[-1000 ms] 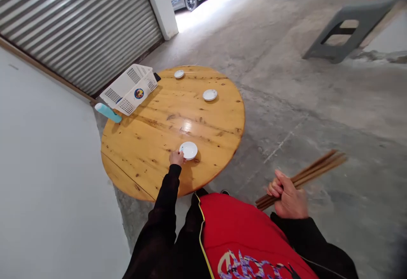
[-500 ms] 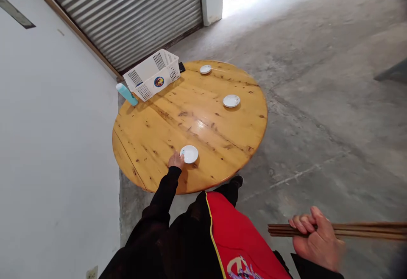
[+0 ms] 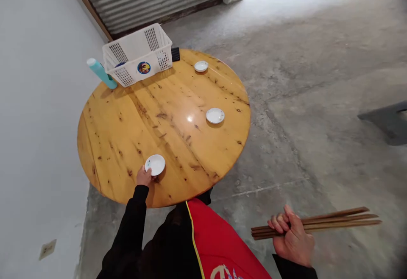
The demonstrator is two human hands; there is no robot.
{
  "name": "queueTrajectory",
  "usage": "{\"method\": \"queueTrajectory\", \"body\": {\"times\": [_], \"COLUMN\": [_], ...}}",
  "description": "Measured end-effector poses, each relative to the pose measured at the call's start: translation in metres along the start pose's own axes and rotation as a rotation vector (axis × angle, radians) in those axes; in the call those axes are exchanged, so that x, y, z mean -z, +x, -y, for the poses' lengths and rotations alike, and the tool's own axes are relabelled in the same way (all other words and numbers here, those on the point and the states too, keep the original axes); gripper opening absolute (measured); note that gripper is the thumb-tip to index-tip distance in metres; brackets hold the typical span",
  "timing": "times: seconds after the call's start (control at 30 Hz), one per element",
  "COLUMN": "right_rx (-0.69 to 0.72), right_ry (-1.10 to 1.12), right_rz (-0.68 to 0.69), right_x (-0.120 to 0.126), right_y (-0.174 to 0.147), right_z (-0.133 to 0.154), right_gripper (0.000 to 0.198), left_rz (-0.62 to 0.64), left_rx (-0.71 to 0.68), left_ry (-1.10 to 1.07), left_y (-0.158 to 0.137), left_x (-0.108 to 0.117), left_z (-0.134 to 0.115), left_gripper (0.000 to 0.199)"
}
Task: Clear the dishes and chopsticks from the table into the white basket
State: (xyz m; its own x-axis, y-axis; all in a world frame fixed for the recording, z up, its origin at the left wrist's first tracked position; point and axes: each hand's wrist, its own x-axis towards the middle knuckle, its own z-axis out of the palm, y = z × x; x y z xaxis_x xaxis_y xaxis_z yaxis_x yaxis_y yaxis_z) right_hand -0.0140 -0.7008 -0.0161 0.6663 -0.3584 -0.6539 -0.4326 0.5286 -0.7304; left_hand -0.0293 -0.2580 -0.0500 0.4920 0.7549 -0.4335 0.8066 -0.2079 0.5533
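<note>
At the near side of the round wooden table (image 3: 127,113), my left hand (image 3: 144,176) pinches the edge of a small white dish (image 3: 156,164). Whether the dish rests on the wood or is slightly raised, I cannot tell. My right hand (image 3: 294,236) is closed round a bundle of brown chopsticks (image 3: 340,219), held out over the floor to the right of my red apron (image 3: 219,241). Two more white dishes stand on the table, one dish (image 3: 215,116) toward the right and another dish (image 3: 201,66) at the far edge.
A white plastic basket (image 3: 140,58) stands at the table's far left, with a turquoise bottle (image 3: 102,73) leaning beside it and a black object (image 3: 175,54) behind its right end. A grey stool (image 3: 388,120) is on the floor at right. The white wall (image 3: 41,122) borders the left.
The view has shifted closer and downward, so the table looks larger and further left. My left hand stays at the near dish; my right hand still grips the chopsticks, whose far ends now show.
</note>
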Motion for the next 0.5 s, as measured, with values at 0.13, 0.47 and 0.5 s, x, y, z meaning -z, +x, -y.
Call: {"method": "queueTrajectory", "body": {"times": [0.13, 0.47, 0.5], "right_rx": [-0.038, -0.045, -0.037], "right_ry": [-0.009, -0.029, -0.036], "right_rz": [-0.032, -0.024, -0.017], "right_x": [0.006, -0.007, -0.008], "right_y": [0.021, 0.072, 0.081], "right_z": [0.023, 0.086, 0.095], "right_gripper": [0.061, 0.058, 0.058], "left_rz": [-0.016, 0.125, 0.113], "left_rx": [-0.025, -0.339, -0.345], "left_ry": [-0.133, -0.297, -0.249], "left_y": [-0.003, 0.007, 0.008], "left_x": [-0.021, -0.152, -0.165], "left_z": [-0.038, -0.23, -0.244], "left_gripper": [0.022, 0.013, 0.015]}}
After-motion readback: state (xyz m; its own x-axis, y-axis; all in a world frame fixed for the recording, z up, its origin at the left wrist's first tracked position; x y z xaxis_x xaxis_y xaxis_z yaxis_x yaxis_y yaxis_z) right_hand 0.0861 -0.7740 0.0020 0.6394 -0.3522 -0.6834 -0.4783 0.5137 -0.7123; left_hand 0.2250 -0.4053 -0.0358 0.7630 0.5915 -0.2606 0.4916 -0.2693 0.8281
